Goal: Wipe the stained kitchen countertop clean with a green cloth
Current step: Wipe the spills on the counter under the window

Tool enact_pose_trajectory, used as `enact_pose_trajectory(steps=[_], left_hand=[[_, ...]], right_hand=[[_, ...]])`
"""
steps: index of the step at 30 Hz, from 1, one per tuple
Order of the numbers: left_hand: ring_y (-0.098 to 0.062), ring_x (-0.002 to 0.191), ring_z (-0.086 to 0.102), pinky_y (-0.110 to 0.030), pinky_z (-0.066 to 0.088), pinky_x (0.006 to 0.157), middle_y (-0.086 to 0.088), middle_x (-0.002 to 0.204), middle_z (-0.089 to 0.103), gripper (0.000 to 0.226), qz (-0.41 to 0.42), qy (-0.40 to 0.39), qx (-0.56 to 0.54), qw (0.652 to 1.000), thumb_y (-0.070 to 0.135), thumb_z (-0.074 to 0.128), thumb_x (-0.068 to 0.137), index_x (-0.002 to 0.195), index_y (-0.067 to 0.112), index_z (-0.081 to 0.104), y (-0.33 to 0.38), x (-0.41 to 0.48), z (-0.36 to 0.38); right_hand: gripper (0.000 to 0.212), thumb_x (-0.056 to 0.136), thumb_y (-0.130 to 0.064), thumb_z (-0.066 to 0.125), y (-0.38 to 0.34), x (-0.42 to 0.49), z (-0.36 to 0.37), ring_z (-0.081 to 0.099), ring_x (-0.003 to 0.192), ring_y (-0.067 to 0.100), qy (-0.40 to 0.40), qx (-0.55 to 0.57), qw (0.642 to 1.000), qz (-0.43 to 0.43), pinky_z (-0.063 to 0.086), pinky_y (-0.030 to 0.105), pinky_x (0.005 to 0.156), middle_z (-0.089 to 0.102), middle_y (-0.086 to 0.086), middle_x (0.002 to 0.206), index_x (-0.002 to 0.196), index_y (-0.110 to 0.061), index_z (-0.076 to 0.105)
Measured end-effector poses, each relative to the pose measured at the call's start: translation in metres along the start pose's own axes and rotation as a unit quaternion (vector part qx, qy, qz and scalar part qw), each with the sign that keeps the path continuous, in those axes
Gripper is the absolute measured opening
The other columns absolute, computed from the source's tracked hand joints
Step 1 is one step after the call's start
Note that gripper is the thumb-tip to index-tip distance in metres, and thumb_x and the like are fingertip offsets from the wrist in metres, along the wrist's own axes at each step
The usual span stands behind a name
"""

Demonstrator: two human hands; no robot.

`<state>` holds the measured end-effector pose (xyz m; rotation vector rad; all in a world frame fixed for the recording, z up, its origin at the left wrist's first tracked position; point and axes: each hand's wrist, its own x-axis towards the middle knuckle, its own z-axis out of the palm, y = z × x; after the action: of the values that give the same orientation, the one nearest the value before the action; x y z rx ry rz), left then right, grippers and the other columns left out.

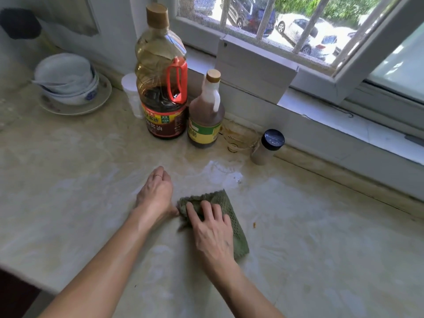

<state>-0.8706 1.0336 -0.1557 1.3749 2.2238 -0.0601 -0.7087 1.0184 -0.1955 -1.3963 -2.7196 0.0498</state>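
Green cloth (226, 220) is lying folded on the pale marble countertop (321, 237), mid-counter, a little toward the window side. The right hand (212, 228) is pressing down on it, palm flat, fingers (193, 213) spread apart over its left half; nothing is being pinched, the hand is just bearing on the fabric. The cloth's far corner and right edge are showing past the hand.

The left hand (156, 192) is resting on the bare counter just beside the cloth, thumb nearly touching its left edge. Its fingers are curling under loosely, holding nothing; a thin ring is sitting on one finger.

A wet, shining patch (220, 171) is lying just beyond the cloth. A small orange-brown speck (254, 224) is sitting on the counter to the right of the cloth, apart from it.

Along the back, near the sill: a large soy sauce bottle (161, 88) with a red handle is standing upright, a smaller vinegar bottle (205, 115) just beside it on the right. A brownish ring stain (238, 136) is marking the surface between the vinegar bottle and a black-lidded shaker (267, 146). A white cup (133, 95) is half hiding behind the big bottle.

Far left, stacked bowls (67, 79) are sitting on a plate (91, 106). The barred window (298, 26) is showing parked cars outside.
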Motion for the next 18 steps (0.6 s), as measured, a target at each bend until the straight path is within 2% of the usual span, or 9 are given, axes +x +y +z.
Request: enact_pose_trajectory(steps=[3, 6, 10, 14, 18], left_hand=[[-0.026, 0.146, 0.009, -0.031, 0.021, 0.114, -0.011, 0.158, 0.003, 0.12, 0.004, -0.001, -0.002, 1.0, 0.039, 0.084, 0.066, 0.149, -0.002, 0.008, 0.0, 0.0, 0.0], [-0.025, 0.146, 0.007, -0.03, 0.02, 0.114, -0.01, 0.158, 0.003, 0.111, 0.001, 0.005, -0.006, 1.0, 0.033, 0.078, 0.072, 0.149, -0.002, 0.007, 0.001, 0.002, 0.0], [-0.024, 0.147, 0.007, -0.031, 0.02, 0.115, -0.009, 0.159, 0.001, 0.106, -0.006, 0.011, -0.014, 1.0, 0.027, 0.077, 0.072, 0.149, 0.001, 0.009, 0.001, 0.004, 0.0], [-0.025, 0.147, 0.007, -0.03, 0.018, 0.115, -0.01, 0.159, 0.001, 0.121, 0.004, -0.003, -0.015, 1.0, 0.038, 0.084, 0.065, 0.15, -0.001, 0.007, -0.002, -0.001, 0.002], [-0.026, 0.147, 0.006, -0.03, 0.017, 0.116, -0.012, 0.159, 0.001, 0.121, 0.015, 0.004, -0.011, 1.0, 0.04, 0.084, 0.066, 0.149, -0.003, 0.007, -0.004, -0.001, 0.001]], right_hand=[[0.05, 0.073, -0.021, 0.037, 0.005, -0.016, 0.0, 0.052, 0.082, 0.026, -0.001, 0.007, 1.0, -0.015, 0.043, 0.035, 0.058, 0.058, 0.005, 0.103, 0.117, -0.027, 0.06], [0.049, 0.074, -0.024, 0.034, -0.006, 0.019, 0.0, 0.054, 0.079, 0.025, 0.004, 0.013, 1.0, 0.003, 0.043, 0.032, 0.057, 0.06, 0.005, 0.098, 0.112, -0.027, 0.065], [0.049, 0.078, -0.027, 0.031, -0.015, 0.053, 0.001, 0.054, 0.085, 0.025, -0.022, -0.025, 0.999, 0.029, 0.043, 0.034, 0.06, 0.059, 0.004, 0.102, 0.116, -0.029, 0.062], [0.053, 0.074, -0.022, 0.034, 0.001, -0.004, 0.004, 0.05, 0.087, 0.027, -0.002, -0.014, 1.0, -0.004, 0.043, 0.034, 0.06, 0.058, 0.007, 0.108, 0.121, -0.027, 0.06], [0.053, 0.073, -0.021, 0.036, 0.009, -0.024, 0.004, 0.05, 0.087, 0.028, 0.0, -0.001, 1.0, -0.01, 0.045, 0.035, 0.059, 0.057, 0.008, 0.107, 0.12, -0.026, 0.06]])
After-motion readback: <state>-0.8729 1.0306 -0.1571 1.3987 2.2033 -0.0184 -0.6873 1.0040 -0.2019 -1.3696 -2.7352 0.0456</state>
